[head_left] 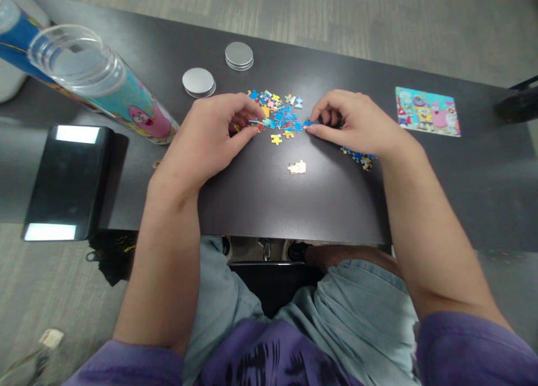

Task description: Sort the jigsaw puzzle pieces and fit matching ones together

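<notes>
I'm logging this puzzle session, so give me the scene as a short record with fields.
Surface: dark table
Left hand: fingertips at the puzzle pile, left edge
Right hand: fingertips touching a blue piece
Nearer the person: small pale joined piece, apart
Far right: picture card
Behind pile: metal lid, second metal lid
Far left: clear printed tube, open end toward camera

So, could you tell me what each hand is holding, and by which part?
The left hand pinches a small multicoloured cardboard puzzle piece by its left edge; the right hand nips a small blue puzzle piece by its right edge.
</notes>
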The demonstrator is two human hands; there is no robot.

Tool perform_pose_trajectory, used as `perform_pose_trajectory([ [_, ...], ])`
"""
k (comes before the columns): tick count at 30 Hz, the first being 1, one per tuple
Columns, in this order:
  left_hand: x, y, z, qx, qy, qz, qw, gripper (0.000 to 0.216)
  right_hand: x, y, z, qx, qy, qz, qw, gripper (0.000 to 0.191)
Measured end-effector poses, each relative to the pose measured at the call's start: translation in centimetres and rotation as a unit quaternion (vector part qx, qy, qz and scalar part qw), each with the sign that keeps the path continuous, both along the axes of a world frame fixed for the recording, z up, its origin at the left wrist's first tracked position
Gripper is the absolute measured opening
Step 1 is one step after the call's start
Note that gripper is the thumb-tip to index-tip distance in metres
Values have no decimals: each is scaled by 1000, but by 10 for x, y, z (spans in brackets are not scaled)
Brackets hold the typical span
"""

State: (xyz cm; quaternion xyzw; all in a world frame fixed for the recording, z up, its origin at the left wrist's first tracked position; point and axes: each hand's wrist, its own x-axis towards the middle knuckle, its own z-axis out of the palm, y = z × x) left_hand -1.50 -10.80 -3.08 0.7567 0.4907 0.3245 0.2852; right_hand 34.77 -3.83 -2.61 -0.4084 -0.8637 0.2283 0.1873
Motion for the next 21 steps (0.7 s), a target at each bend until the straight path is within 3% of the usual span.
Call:
perform_pose_trajectory([
  [21, -3, 2, -3, 39, -2, -19, 999, 28, 1, 1, -2, 7, -16, 3, 1000, 33],
])
